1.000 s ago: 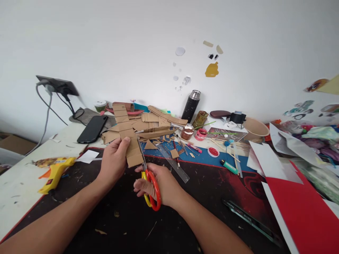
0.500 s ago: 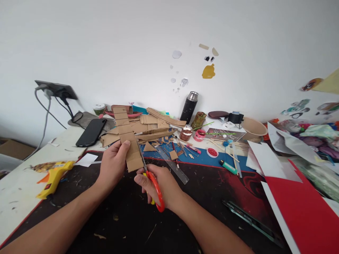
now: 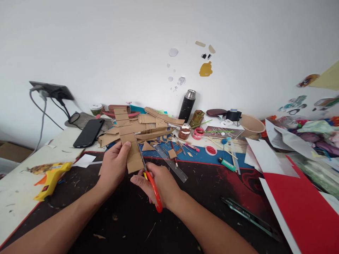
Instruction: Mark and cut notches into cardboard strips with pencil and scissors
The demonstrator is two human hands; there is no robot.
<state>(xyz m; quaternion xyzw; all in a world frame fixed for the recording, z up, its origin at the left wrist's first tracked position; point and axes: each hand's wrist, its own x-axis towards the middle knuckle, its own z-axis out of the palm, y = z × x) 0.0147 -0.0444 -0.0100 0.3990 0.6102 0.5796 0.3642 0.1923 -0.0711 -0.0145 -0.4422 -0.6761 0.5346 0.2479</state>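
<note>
A brown cardboard strip (image 3: pixel 134 158) with several cross creases is pinched in my left hand (image 3: pixel 115 163), thumb on its face. The strip is held up above the dark mat, its far end overlapping the cardboard pile in view. My right hand (image 3: pixel 164 185) grips a pair of scissors (image 3: pixel 155 192) with red and yellow handles. Their blades lie along the right edge of the strip, pointing away from me. How far the blades are parted is hard to make out.
Cardboard scraps (image 3: pixel 153 123) are heaped behind my hands. A yellow glue gun (image 3: pixel 53 180) and a black phone (image 3: pixel 89 133) lie left. Beyond stand a black thermos (image 3: pixel 187 106) and paint jars (image 3: pixel 198 133). A clear ruler (image 3: pixel 173 165), a dark cutter (image 3: pixel 249 216) and red paper (image 3: pixel 299 204) lie right.
The view has shifted slightly, moving the background a little to the left. My left hand still holds the cardboard strip, and the scissors stay at its right edge, their handles looking closer together.
</note>
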